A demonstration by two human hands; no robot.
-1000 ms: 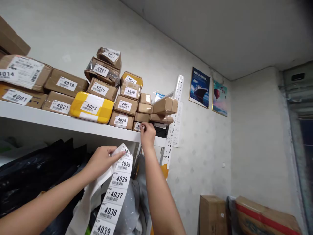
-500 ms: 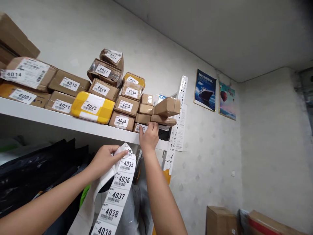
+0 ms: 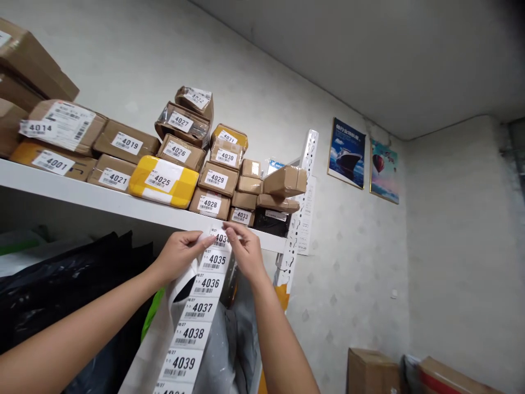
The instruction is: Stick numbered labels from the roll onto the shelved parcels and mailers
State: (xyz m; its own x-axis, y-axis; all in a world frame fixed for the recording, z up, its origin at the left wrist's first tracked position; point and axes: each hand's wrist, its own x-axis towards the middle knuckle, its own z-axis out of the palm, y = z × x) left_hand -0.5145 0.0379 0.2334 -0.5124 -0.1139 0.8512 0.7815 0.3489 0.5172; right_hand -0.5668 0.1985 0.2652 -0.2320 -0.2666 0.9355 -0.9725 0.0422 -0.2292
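A long strip of white number labels [image 3: 197, 312] hangs down in front of me, reading 4034 at the top to 4039 lower down. My left hand [image 3: 178, 254] pinches the strip's upper left edge. My right hand [image 3: 244, 251] pinches the top label, 4034, from the right. Just above both hands, a small brown parcel with label 4033 [image 3: 241, 216] lies on the white shelf [image 3: 102, 200], beside the parcel marked 4028 [image 3: 210, 203].
Many labelled brown parcels and a yellow one, 4025 [image 3: 163, 181], are stacked along the shelf. Unlabelled parcels [image 3: 283, 181] sit at its right end. Black and grey bags [image 3: 61, 279] hang below. Cardboard boxes [image 3: 371, 372] stand on the floor at right. Two pictures [image 3: 346, 153] hang on the wall.
My right hand left the 4033 parcel on the shelf and came down to the top of the label strip. The left hand kept hold of the strip.
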